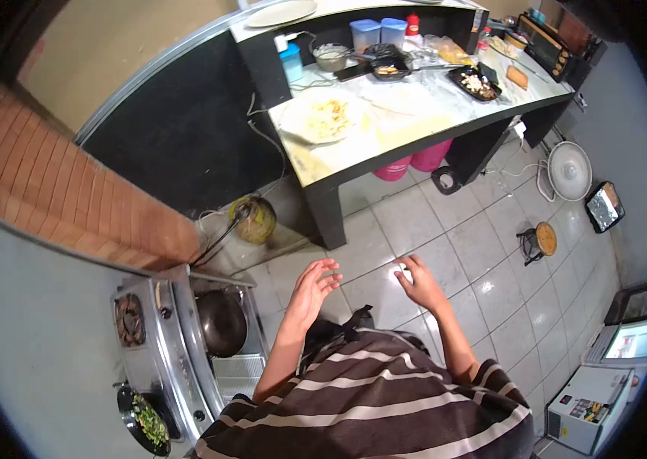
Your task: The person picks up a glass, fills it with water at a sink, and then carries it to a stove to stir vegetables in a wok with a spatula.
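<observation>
Left hand [312,291]: grip open, fingers spread and slightly curled, nothing held or touched; it is held in the air over the tiled floor [484,245]. Right hand [419,283]: grip also open, fingers loosely bent, nothing held; it is held near the other hand, with a gap between the two. Both forearms are seen rising from a brown-and-white striped shirt [385,405] at the lower edge. Nearest to the Left hand, a dark wok [220,321] is set on a steel stove [174,359], just left of the forearm and apart from it. A burner grate [130,319] is seen to the wok's left, and a black pan of chopped greens [144,421] is placed at the stove's near end. A yellowish gas cylinder [253,219] is stood on the floor between the stove and a black-framed counter [339,157], beside a red brick wall [56,183]. On the counter, well apart from both hands, are listed: a large plate of pale food [323,118], two blue-lidded tubs [377,32], a black tray of cut pieces [475,83] and a toaster oven [544,47]. Two pink buckets [411,162] are stowed beneath the counter. Farther right on the floor are noted a white round fan [568,170], a small stand bearing a round pan [541,239], and a white box [591,398].
</observation>
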### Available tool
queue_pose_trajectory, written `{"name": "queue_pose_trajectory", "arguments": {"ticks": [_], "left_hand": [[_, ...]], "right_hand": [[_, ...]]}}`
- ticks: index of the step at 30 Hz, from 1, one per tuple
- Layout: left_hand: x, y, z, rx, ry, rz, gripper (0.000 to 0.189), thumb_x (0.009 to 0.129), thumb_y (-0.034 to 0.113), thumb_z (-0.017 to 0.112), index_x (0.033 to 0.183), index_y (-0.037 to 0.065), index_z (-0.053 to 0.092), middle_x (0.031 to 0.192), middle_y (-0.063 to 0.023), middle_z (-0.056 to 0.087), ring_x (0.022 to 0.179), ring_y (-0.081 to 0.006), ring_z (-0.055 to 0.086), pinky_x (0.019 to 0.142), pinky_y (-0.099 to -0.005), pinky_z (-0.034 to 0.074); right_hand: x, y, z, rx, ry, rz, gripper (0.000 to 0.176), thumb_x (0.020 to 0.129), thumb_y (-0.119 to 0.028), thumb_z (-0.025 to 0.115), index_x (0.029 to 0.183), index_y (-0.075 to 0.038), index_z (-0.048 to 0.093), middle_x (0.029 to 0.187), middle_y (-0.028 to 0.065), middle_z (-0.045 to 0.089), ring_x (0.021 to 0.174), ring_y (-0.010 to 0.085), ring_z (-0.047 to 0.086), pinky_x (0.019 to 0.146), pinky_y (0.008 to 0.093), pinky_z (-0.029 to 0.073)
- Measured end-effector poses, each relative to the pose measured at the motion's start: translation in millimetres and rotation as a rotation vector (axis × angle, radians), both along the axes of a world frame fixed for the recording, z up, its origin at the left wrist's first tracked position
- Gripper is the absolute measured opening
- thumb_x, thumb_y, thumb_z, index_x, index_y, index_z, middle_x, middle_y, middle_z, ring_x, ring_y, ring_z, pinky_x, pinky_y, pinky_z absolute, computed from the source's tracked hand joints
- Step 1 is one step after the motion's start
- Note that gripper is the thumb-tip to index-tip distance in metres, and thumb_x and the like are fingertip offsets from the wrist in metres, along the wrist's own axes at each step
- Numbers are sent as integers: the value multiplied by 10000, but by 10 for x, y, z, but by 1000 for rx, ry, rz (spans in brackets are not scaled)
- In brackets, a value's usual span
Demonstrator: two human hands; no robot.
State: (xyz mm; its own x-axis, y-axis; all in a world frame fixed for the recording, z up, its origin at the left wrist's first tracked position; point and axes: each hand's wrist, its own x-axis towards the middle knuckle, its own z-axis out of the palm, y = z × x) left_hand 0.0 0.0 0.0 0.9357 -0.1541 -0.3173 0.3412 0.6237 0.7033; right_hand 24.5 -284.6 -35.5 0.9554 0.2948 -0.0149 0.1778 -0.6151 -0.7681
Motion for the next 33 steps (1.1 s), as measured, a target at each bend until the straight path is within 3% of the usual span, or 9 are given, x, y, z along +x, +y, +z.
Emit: {"name": "queue_pose_trajectory", "arguments": {"ticks": [2,3,9,15,20,23,29,31,33], "left_hand": [[25,235,-38,106,23,-44,159,969,95,504,1100,21,553,1077,-97,615,1021,-213,603,918,-347,475],[348,-603,-224,-5,80,-57,159,969,95,504,1100,21,553,1077,-97,615,1021,-213,603,918,-347,475],[1360,-778,-242,175,20,-196,76,983,85,516,1026,51,570,969,-29,603,875,-114,573,779,-249,451],[2878,-1114,-165,252,-155,-386,135,1000,197,573,978,65,592,898,8,592,810,-62,537,711,-212,409],[3974,-1334,76,273,-269,-440,167,1006,199,566,915,59,578,826,22,548,773,-72,501,709,-222,391],[4396,-1444,110,355,-314,-435,180,1020,154,518,887,38,547,837,-3,510,764,-100,462,699,-250,383],[4835,-1735,18,465,-236,-299,241,1045,199,471,895,26,544,807,-4,514,754,-89,471,718,-242,399],[4915,-1872,-61,475,-247,-221,204,1040,191,479,931,31,544,826,-10,531,755,-91,479,710,-241,403],[4954,-2077,-53,492,-14,18,155,1027,184,504,988,42,552,849,-16,547,757,-95,488,701,-242,409]], "right_hand": [[-114,235,-108,149,74,-63,301,953,-212,616,1224,-85,586,1188,181,583,1063,325,617,893,421,501],[154,-625,52,38,130,-79,301,953,-212,616,1224,-85,586,1188,181,583,1063,325,617,893,421,501],[1090,-451,58,288,171,-64,288,954,-166,615,1226,-82,579,1153,152,584,982,285,632,828,370,521],[2489,-702,191,249,60,-144,296,949,-125,614,1236,-63,583,1103,126,607,965,247,636,795,338,526],[3831,-1167,337,453,44,-170,307,961,-104,601,1265,-74,570,1075,77,628,930,156,613,751,274,495],[4558,-1421,593,635,53,-267,316,974,-96,584,1286,-59,541,1061,50,629,930,110,596,743,249,476],[6449,-2242,519,767,-80,-371,326,968,-86,593,1279,-5,534,1068,86,659,952,122,609,789,254,484],[7309,-2546,135,792,-59,-422,504,931,-183,670,1336,38,465,1143,125,646,1013,150,613,857,280,494],[8132,-2698,-225,595,-100,-582,794,840,-305,773,1409,61,358,1220,182,616,1112,239,605,962,339,472]]}}
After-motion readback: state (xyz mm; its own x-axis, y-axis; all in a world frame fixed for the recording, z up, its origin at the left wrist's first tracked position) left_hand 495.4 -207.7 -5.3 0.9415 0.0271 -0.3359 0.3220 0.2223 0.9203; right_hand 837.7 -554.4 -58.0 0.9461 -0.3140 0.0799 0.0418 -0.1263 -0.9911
